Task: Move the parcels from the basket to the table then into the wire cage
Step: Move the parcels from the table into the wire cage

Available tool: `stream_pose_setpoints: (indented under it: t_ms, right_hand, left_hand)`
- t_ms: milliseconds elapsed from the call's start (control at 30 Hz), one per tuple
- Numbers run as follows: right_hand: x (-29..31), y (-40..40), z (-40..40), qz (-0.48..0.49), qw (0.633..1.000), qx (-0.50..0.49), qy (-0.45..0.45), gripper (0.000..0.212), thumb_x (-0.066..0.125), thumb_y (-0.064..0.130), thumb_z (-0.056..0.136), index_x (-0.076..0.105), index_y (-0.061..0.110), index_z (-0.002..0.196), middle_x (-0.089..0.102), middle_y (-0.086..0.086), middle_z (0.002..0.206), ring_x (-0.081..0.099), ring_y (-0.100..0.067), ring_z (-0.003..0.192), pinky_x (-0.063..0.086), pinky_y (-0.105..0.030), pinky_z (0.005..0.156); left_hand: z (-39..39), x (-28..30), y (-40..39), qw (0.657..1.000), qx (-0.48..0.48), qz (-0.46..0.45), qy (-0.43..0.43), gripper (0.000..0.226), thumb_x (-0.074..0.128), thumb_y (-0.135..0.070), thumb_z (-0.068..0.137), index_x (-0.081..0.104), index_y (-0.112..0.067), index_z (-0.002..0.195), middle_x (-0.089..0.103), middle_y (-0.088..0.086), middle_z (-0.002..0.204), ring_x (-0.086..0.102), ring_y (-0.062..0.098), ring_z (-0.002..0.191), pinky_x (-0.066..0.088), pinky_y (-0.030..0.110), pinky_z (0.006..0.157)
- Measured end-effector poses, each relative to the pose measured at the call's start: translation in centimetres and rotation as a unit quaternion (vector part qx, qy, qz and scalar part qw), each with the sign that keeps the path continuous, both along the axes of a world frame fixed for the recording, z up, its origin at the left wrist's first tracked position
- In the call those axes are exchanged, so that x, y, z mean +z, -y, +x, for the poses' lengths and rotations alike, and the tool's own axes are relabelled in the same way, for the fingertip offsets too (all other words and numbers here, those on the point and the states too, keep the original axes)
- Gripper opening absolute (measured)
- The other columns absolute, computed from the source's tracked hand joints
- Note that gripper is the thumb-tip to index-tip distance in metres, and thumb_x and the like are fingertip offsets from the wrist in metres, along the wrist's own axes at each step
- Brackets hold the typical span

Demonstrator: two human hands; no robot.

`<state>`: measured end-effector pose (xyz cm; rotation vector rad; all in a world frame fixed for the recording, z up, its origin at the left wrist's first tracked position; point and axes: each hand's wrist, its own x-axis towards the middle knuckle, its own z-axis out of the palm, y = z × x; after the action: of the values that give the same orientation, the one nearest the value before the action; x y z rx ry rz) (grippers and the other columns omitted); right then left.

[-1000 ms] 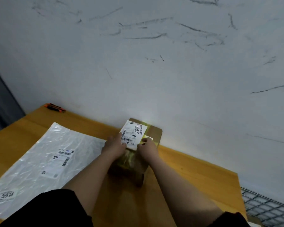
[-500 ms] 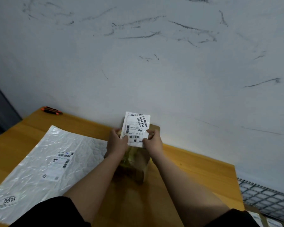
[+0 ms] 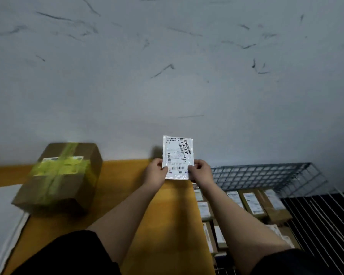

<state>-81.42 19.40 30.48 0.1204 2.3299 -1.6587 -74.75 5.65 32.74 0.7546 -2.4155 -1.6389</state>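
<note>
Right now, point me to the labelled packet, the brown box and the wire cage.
labelled packet (image 3: 177, 155), head view, middle of its printed label.
brown box (image 3: 68, 187), head view, bare cardboard of its top face below the yellow tape.
wire cage (image 3: 266, 173), head view, its far mesh wall.

This looks like a parcel sorting or storage room. A wire cage (image 3: 266, 173) to the right of the hands holds rows of labelled cartons (image 3: 252, 203). A taped brown box (image 3: 58, 179) sits on the wooden surface (image 3: 127, 175) to their left, below a scuffed, bare wall (image 3: 167, 76).
</note>
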Motion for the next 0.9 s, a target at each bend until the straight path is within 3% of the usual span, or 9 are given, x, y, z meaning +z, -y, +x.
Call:
stream_pose_setpoints:
  t_ms: [167, 233, 300, 367, 500, 600, 667, 800, 900]
  right_hand:
    - [-2.8, -12.4, -2.9, 0.070, 0.998, 0.003, -0.006, 0.012, 0.058, 0.010, 0.088, 0.060, 0.019, 0.097, 0.068, -0.009, 0.089, 0.064, -0.027, 0.075, 0.053, -0.039, 0.070]
    - [-3.5, -15.9, -3.9, 0.081, 0.997, 0.019, -0.003, 0.013, 0.056, 0.006, 0.090, 0.058, 0.019, 0.091, 0.064, -0.006, 0.082, 0.057, -0.020, 0.064, 0.047, -0.029, 0.057]
    - [-4.8, -19.5, -5.1, 0.084, 0.996, 0.038, 0.015, 0.015, 0.054, 0.002, 0.090, 0.058, 0.017, 0.091, 0.061, -0.009, 0.080, 0.051, -0.016, 0.058, 0.041, -0.023, 0.048]
    - [-6.7, -22.6, -6.2, 0.084, 0.994, 0.058, 0.036, 0.021, 0.052, -0.001, 0.090, 0.060, 0.011, 0.106, 0.059, -0.007, 0.079, 0.050, -0.015, 0.058, 0.043, -0.023, 0.048]
    - [-11.2, -26.8, -6.9, 0.106, 0.986, 0.091, 0.097, 0.031, 0.052, 0.000, 0.093, 0.055, 0.009, 0.123, 0.062, -0.007, 0.091, 0.054, -0.014, 0.066, 0.042, -0.022, 0.053]
    - [-15.1, -28.1, -6.6, 0.107, 0.979, 0.090, 0.146, 0.037, 0.050, -0.005, 0.092, 0.051, 0.004, 0.128, 0.064, -0.014, 0.111, 0.057, -0.011, 0.070, 0.042, -0.019, 0.052]
    - [-17.6, -28.0, -6.5, 0.106, 0.976, 0.079, 0.170, 0.038, 0.050, -0.006, 0.092, 0.051, 0.004, 0.128, 0.063, -0.012, 0.110, 0.059, -0.015, 0.075, 0.046, -0.023, 0.054]
    - [-22.2, -26.1, -7.6, 0.123, 0.975, 0.059, 0.178, 0.032, 0.052, -0.004, 0.091, 0.055, 0.010, 0.120, 0.060, -0.001, 0.097, 0.061, -0.018, 0.085, 0.056, -0.033, 0.070]
    - [-25.6, -24.0, -9.2, 0.147, 0.972, 0.056, 0.176, 0.024, 0.053, -0.001, 0.091, 0.051, 0.016, 0.109, 0.062, -0.003, 0.103, 0.057, -0.015, 0.086, 0.051, -0.029, 0.069]
  left_hand:
    - [-2.8, -3.1, -10.9, 0.996, -0.070, 0.033, 0.044, 0.036, 0.049, -0.005, 0.096, 0.049, -0.011, 0.131, 0.066, 0.014, 0.113, 0.065, 0.022, 0.066, 0.043, 0.016, 0.039]
    - [-3.6, -4.5, -14.2, 0.994, -0.074, 0.044, 0.061, 0.038, 0.048, -0.003, 0.096, 0.047, -0.013, 0.133, 0.064, 0.010, 0.112, 0.062, 0.014, 0.056, 0.047, 0.017, 0.041]
    - [-4.5, -6.2, -17.6, 0.993, -0.067, 0.055, 0.079, 0.039, 0.047, 0.000, 0.095, 0.047, -0.012, 0.132, 0.062, 0.008, 0.105, 0.062, 0.013, 0.056, 0.056, 0.029, 0.053]
    - [-5.2, -8.2, -20.8, 0.992, -0.047, 0.063, 0.103, 0.039, 0.048, 0.001, 0.094, 0.047, -0.011, 0.131, 0.061, 0.008, 0.102, 0.064, 0.015, 0.060, 0.057, 0.040, 0.067]
    - [-5.5, -13.2, -25.4, 0.987, -0.003, 0.019, 0.160, 0.030, 0.056, -0.003, 0.092, 0.047, -0.014, 0.119, 0.056, -0.004, 0.086, 0.064, 0.015, 0.071, 0.057, 0.036, 0.068]
    - [-5.3, -16.5, -27.2, 0.977, 0.016, 0.006, 0.213, 0.020, 0.057, -0.005, 0.091, 0.045, -0.021, 0.095, 0.060, 0.001, 0.091, 0.066, 0.018, 0.078, 0.058, 0.042, 0.076]
    - [-5.4, -18.4, -27.6, 0.970, 0.022, -0.005, 0.243, 0.020, 0.056, -0.007, 0.092, 0.048, -0.024, 0.087, 0.062, 0.003, 0.098, 0.066, 0.018, 0.083, 0.057, 0.040, 0.077]
    - [-6.7, -22.4, -27.3, 0.962, 0.054, -0.009, 0.268, 0.014, 0.052, -0.009, 0.094, 0.059, -0.019, 0.102, 0.062, 0.003, 0.111, 0.061, 0.020, 0.096, 0.053, 0.033, 0.078]
    - [-8.3, -25.8, -26.7, 0.955, 0.081, -0.002, 0.284, 0.024, 0.051, -0.008, 0.094, 0.061, -0.011, 0.116, 0.060, 0.008, 0.120, 0.060, 0.025, 0.103, 0.053, 0.037, 0.087]
